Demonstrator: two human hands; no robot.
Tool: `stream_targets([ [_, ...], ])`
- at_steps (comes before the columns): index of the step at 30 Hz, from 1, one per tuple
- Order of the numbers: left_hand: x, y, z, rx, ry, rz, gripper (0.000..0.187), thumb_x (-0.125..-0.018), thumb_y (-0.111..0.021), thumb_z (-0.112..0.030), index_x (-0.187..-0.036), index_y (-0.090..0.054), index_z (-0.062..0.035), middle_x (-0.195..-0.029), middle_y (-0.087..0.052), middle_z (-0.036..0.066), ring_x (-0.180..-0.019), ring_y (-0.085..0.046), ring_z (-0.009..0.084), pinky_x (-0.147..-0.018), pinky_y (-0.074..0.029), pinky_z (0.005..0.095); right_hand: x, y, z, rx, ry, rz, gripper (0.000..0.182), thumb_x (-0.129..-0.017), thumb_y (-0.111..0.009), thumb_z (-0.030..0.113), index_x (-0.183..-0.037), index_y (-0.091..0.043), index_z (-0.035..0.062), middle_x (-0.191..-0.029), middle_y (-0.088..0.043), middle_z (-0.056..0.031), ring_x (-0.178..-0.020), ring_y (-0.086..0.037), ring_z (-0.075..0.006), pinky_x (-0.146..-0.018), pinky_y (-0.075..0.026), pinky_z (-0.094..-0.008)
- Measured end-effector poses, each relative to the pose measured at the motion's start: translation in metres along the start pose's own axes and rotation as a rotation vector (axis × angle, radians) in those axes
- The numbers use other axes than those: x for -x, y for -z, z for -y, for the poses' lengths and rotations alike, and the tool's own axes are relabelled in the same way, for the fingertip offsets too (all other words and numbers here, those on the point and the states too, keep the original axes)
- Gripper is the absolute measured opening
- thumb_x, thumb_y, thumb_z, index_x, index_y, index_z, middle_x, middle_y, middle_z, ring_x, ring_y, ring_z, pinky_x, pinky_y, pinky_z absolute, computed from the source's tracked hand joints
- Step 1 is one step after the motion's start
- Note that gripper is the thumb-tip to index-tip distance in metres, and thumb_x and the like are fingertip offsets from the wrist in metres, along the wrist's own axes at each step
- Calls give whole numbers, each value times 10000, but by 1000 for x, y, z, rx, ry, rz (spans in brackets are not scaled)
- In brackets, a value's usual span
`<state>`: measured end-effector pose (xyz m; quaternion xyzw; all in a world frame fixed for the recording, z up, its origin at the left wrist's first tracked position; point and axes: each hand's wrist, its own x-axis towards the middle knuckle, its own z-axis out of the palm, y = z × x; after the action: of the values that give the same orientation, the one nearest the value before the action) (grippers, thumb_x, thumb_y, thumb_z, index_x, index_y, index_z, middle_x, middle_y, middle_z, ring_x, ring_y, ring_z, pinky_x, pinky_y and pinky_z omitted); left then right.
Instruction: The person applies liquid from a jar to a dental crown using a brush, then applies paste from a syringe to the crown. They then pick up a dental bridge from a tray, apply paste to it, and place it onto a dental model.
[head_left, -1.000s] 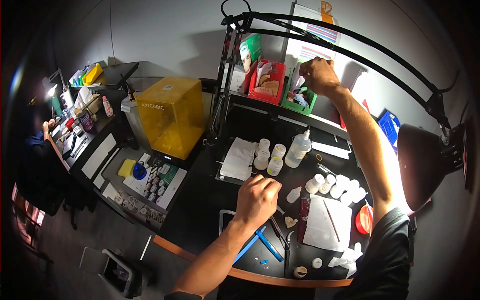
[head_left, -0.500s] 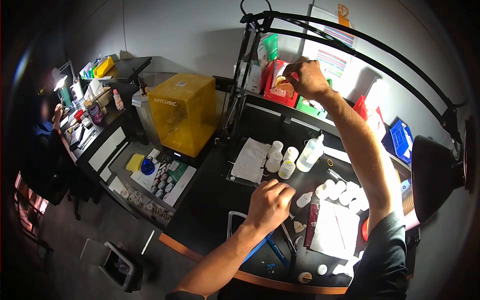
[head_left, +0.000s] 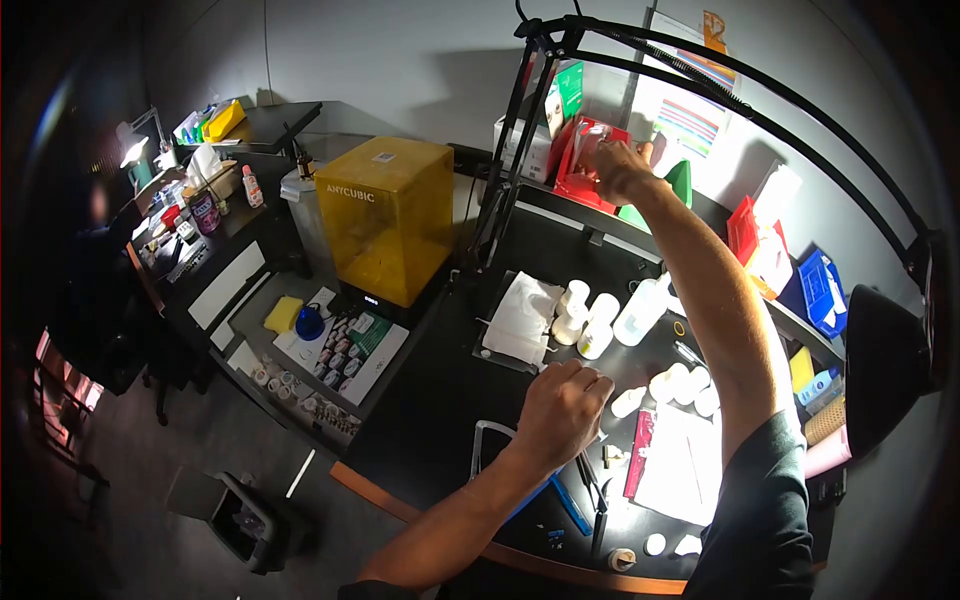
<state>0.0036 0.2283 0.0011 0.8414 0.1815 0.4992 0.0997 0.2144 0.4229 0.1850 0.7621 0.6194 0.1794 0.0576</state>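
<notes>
My right hand (head_left: 625, 172) is stretched out to the shelf, at the red bin (head_left: 575, 185). Its fingertips are at the bin's mouth and mostly hidden behind the hand, so any grip there does not show. Beside that bin stands a green bin (head_left: 680, 183), partly behind my forearm. Low over the desk, my left hand (head_left: 568, 410) is curled into a closed shape; what its fingers hold cannot be made out. Around it lie a blue-handled tool (head_left: 570, 505), a small pale dental piece (head_left: 613, 455), white bottles (head_left: 597, 340) and a white cloth (head_left: 680, 465).
A black lamp arm (head_left: 660, 70) arches overhead, with its lamp shade (head_left: 880, 365) at right. Left of the desk stands a yellow-covered printer (head_left: 385, 220) above an open drawer (head_left: 290, 400). A trash bin (head_left: 240, 525) is on the floor. Another person (head_left: 95, 260) sits at the far-left desk.
My right hand has lowered from above the red bin to its mouth, and its fingers are now less visible. The whole view has shifted slightly. My left hand stays closed over the desk.
</notes>
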Motion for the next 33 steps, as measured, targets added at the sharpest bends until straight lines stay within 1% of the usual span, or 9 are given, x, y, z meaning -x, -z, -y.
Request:
stream_targets([
  [6,3,-4,3,13,-1,1,167,-769,-799,18,-914,-755,-51,-853,-750,59,-782,-695,234,-754,-559,365,18,18,0,-117,-38,-82,245,-909,-758,144,-1125,-805,251,-1163,-775,-21,-1217,-667,-249,-1133,-266,-658],
  [7,3,-4,4,8,-5,5,173,-764,-795,23,-917,-756,-48,-857,-752,61,-786,-696,238,-758,-560,367,13,17,-6,-96,-31,-73,270,-931,-717,84,-1131,-809,240,-1144,-775,-67,-1200,-684,-290,-1169,-243,-706],
  [16,3,-7,5,44,18,-19,109,-788,-785,-1,-863,-727,-55,-879,-761,55,-807,-702,259,-753,-571,372,54,2,-37,-326,156,-609,232,-848,-821,243,-1080,-815,235,-1123,-746,-65,-1192,-644,-267,-1155,-272,-590],
  [18,3,-8,5,39,18,-23,91,-801,-786,-13,-867,-740,-58,-881,-764,50,-811,-705,252,-750,-575,369,64,-3,-38,-380,194,-752,258,-793,-876,218,-1041,-812,191,-1095,-766,-59,-1135,-680,-270,-1123,-324,-516],
  [20,3,-8,5,34,18,-28,91,-802,-786,-16,-871,-750,-62,-885,-767,47,-816,-709,247,-754,-575,366,78,-1,-42,-393,241,-854,244,-767,-893,193,-995,-818,150,-988,-790,-39,-1009,-725,-258,-1015,-473,-425],
  [22,4,-9,7,23,14,-22,91,-799,-791,-18,-869,-763,-69,-892,-772,46,-820,-717,242,-763,-578,362,82,-5,-58,-369,229,-912,208,-783,-886,164,-978,-826,127,-957,-800,-46,-963,-734,-264,-926,-544,-404],
  [25,3,-7,6,30,21,-21,72,-810,-790,-23,-862,-762,-65,-890,-772,52,-815,-719,244,-761,-579,363,105,4,-73,-502,145,-927,172,-833,-864,124,-998,-825,94,-976,-805,-97,-974,-746,-266,-903,-579,-402],
  [28,2,-6,4,32,17,-24,59,-819,-787,-25,-858,-762,-61,-886,-774,57,-812,-722,246,-759,-580,363,110,-19,-103,-658,42,-904,211,-914,-842,184,-1037,-797,18,-1007,-807,-144,-850,-787,-258,-811,-618,-357],
  [33,-1,-5,4,41,5,-22,59,-814,-787,-13,-851,-760,-50,-877,-775,67,-804,-725,258,-760,-579,366,146,-36,-115,-945,-270,-590,238,-968,-797,159,-1100,-725,-25,-910,-783,-103,-752,-726,-111,-688,-611,-271],
])
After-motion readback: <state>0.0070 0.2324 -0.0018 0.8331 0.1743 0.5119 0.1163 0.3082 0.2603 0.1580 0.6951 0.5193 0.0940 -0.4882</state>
